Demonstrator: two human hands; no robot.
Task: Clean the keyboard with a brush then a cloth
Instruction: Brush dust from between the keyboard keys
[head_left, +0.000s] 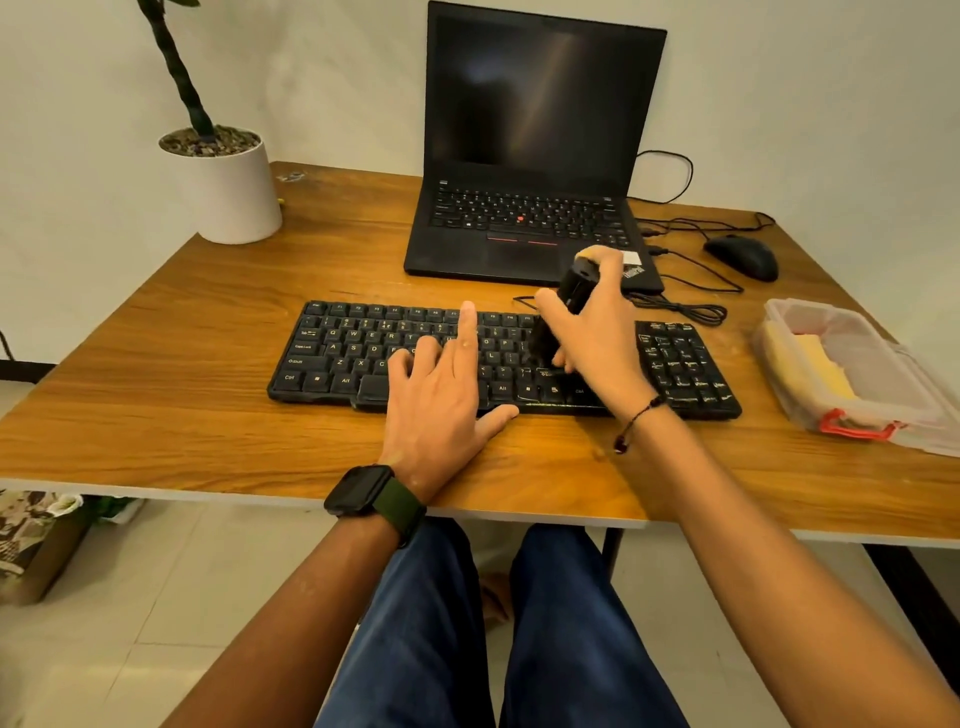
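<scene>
With the left hand (441, 384) spread flat on the keyboard (498, 358) to pin it, the right hand (597, 332), wrapped round the brush (563, 317), should sweep bristles along the rows beneath it, lightly, away from the pinning fingers.

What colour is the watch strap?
Dark green, on the left wrist; the strap shows in the head view.

On the black keyboard (332, 358) we can read pale key legends, Ctrl at its near-left corner, Shift and Caps Lock above that, Alt farther right, plus letters such as Q, W, E, A, S, Z and X, while the laptop (524, 228) beyond the keyboard bears a ThinkPad badge.
</scene>
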